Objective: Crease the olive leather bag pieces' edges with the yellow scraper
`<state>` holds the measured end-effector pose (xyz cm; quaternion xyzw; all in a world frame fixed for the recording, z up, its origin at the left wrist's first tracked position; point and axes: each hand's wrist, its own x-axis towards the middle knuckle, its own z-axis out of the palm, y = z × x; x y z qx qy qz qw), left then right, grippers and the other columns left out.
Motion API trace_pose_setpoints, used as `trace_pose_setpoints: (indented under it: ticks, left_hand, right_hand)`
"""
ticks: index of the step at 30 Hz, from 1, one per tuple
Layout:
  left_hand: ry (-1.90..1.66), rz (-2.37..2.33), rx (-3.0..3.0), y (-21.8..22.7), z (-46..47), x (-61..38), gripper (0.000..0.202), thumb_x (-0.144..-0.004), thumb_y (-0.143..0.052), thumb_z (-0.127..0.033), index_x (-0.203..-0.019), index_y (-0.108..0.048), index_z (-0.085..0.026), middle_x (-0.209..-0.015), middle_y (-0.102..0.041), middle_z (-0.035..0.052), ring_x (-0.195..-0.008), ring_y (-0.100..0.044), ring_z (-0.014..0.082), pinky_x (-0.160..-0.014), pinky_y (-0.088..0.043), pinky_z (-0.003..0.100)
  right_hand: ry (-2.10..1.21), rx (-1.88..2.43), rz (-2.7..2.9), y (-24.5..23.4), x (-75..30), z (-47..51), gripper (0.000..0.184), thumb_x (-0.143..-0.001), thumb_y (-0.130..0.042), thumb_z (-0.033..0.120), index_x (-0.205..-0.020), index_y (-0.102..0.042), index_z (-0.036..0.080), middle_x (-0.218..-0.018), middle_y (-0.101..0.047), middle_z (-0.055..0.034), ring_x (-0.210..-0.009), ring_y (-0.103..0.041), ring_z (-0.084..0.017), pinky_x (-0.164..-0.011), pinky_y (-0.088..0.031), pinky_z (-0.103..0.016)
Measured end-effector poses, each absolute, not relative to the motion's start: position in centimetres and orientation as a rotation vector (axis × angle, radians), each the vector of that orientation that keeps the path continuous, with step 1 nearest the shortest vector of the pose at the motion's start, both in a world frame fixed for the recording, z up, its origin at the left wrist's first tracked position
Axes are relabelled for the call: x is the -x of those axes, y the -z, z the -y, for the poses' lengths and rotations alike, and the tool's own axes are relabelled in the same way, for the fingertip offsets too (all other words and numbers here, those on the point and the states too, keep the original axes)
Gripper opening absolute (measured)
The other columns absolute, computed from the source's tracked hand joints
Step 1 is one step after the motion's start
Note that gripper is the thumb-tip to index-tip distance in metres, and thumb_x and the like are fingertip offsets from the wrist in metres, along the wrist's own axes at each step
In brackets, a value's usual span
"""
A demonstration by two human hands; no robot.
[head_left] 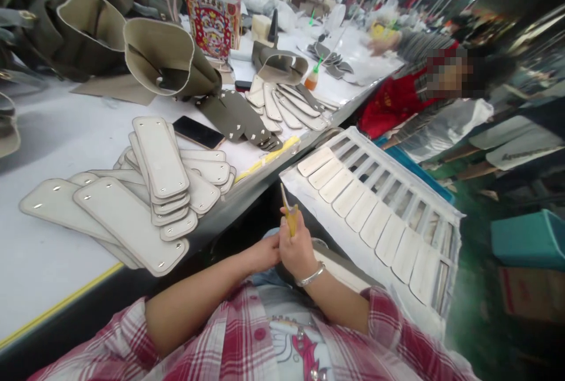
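My right hand [299, 249] is closed round a yellow tool [289, 214] whose thin tip points upward. It is held over my lap, just off the table's edge. My left hand [263, 253] rests against the right one, fingers curled; whether it holds anything is hidden. A pile of cream oblong leather pieces [159, 164] with small studs lies on the white table [48, 133] to my left. More such pieces [348, 197] lie in a row on a white slatted rack [399, 175] to my right.
A black phone [198, 132] lies on the table behind the pile. Grey and cream strips [282, 111] are fanned out further back, beside folded olive bag bodies [159, 54] and a patterned box [212, 19]. Another person in red [397, 101] works across the bench. A teal bin [532, 239] stands on the floor at the right.
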<state>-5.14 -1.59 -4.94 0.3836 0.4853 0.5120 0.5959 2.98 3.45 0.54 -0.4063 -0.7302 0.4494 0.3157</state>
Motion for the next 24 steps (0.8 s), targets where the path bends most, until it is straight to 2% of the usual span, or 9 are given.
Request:
trace_pose_setpoints:
  ticks: [3, 6, 7, 11, 17, 24]
  left_hand:
    - [-1.205, -1.060, -0.887, 4.5, 2.2, 5.1, 0.039, -0.069, -0.058, -0.017, -0.108, -0.061, -0.018, -0.106, -0.064, 0.0043, -0.104, -0.051, 0.0252, -0.095, -0.034, 0.036]
    - [-1.207, -0.883, -0.772, 4.7, 2.9, 5.2, 0.049, -0.070, -0.059, -0.019, -0.119, -0.054, -0.021, -0.121, -0.056, 0.0038, -0.114, -0.046, 0.0236, -0.100, -0.030, 0.036]
    - [-1.214, -0.840, -0.707, 4.9, 3.1, 5.3, 0.051, -0.071, -0.059, -0.020, -0.121, -0.052, -0.021, -0.124, -0.054, 0.0042, -0.117, -0.044, 0.0232, -0.101, -0.029, 0.036]
    - [-1.263, -0.796, -0.505, 6.2, 3.3, 5.0, 0.049, -0.073, -0.059, -0.026, -0.120, -0.053, -0.017, -0.130, -0.048, 0.0078, -0.119, -0.044, 0.0235, -0.102, -0.028, 0.035]
    - [-1.241, -0.898, -0.586, 5.6, 2.3, 4.5, 0.043, -0.072, -0.059, -0.026, -0.114, -0.058, -0.018, -0.124, -0.054, 0.0058, -0.118, -0.043, 0.0237, -0.102, -0.027, 0.036]
    - [-1.278, -0.919, -0.459, 4.8, 1.4, 3.9, 0.031, -0.068, -0.059, -0.022, -0.098, -0.064, -0.015, -0.097, -0.065, 0.0058, -0.100, -0.054, 0.0221, -0.094, -0.034, 0.034]
  right_hand:
    - [-1.448, 1.091, 1.661, -0.9, -3.2, -3.4, 0.022, -0.074, -0.055, 0.026, -0.096, -0.057, 0.023, -0.069, -0.053, 0.0010, -0.057, -0.048, -0.013, -0.057, -0.042, -0.026]
    - [-1.685, 1.080, 1.392, -2.0, -4.2, -4.6, 0.024, -0.076, -0.054, 0.034, -0.096, -0.051, 0.023, -0.052, -0.036, 0.0087, -0.039, -0.031, -0.008, -0.039, -0.033, -0.021]
    - [-1.710, 1.059, 1.338, -2.5, -4.5, -5.2, 0.024, -0.076, -0.054, 0.034, -0.096, -0.049, 0.023, -0.051, -0.034, 0.0097, -0.038, -0.029, -0.007, -0.039, -0.033, -0.021]
    - [-1.731, 0.977, 1.184, -4.1, -5.4, -7.2, 0.026, -0.071, -0.061, 0.030, -0.092, -0.048, 0.021, -0.053, -0.040, 0.0090, -0.042, -0.037, -0.007, -0.044, -0.039, -0.021]
    - [-1.793, 1.121, 1.135, -2.6, -3.9, -7.5, 0.026, -0.074, -0.057, 0.037, -0.091, -0.050, 0.019, -0.047, -0.027, 0.0118, -0.037, -0.023, -0.004, -0.035, -0.028, -0.017]
    - [-1.693, 1.285, 1.191, -0.4, -2.7, -7.9, 0.023, -0.076, -0.050, 0.037, -0.089, -0.048, 0.019, -0.046, -0.025, 0.0119, -0.034, -0.024, -0.006, -0.032, -0.023, -0.017]
